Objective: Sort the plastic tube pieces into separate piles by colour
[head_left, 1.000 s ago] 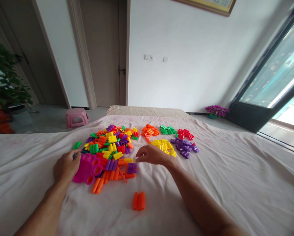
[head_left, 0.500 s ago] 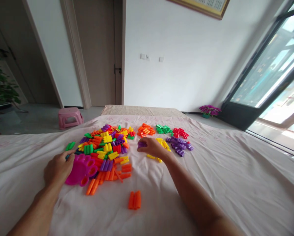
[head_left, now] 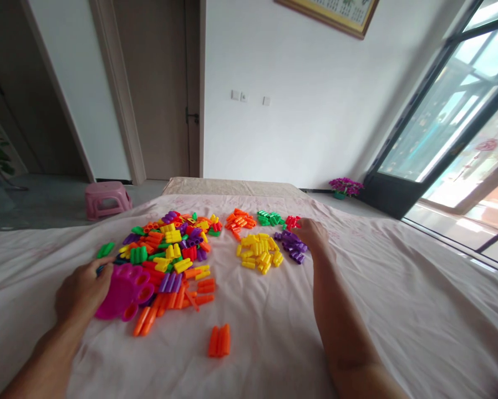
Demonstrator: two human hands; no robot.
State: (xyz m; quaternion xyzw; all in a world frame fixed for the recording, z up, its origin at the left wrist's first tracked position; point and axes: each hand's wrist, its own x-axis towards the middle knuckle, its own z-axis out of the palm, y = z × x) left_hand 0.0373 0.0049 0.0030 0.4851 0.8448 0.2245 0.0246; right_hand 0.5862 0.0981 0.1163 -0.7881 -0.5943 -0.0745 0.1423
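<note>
My left hand (head_left: 82, 288) is closed around a small dark blue plastic piece (head_left: 101, 269), just beside a magenta paw-shaped tray (head_left: 118, 293). To the right of the tray spreads a mixed heap of plastic building blocks (head_left: 172, 235) in several colours. My right hand (head_left: 313, 235) reaches over the right end of the sorted blocks, fingers curled down. It partly covers the purple blocks (head_left: 290, 244) and the red blocks (head_left: 291, 223); whatever its fingers hold is hidden. Yellow blocks (head_left: 259, 249) lie in a pile to the left of the purple ones.
Orange blocks (head_left: 239, 219) and green blocks (head_left: 270, 218) form piles farther back. A lone orange block (head_left: 219, 341) lies near the front of the cloth-covered table (head_left: 265, 343). A pink stool (head_left: 107, 199) stands on the floor at left, potted flowers (head_left: 345, 187) at right.
My right hand, with a purple block in its fingers, has moved right from beside the mixed heap to the purple and red piles, uncovering the yellow pile. My left hand stays by the tray.
</note>
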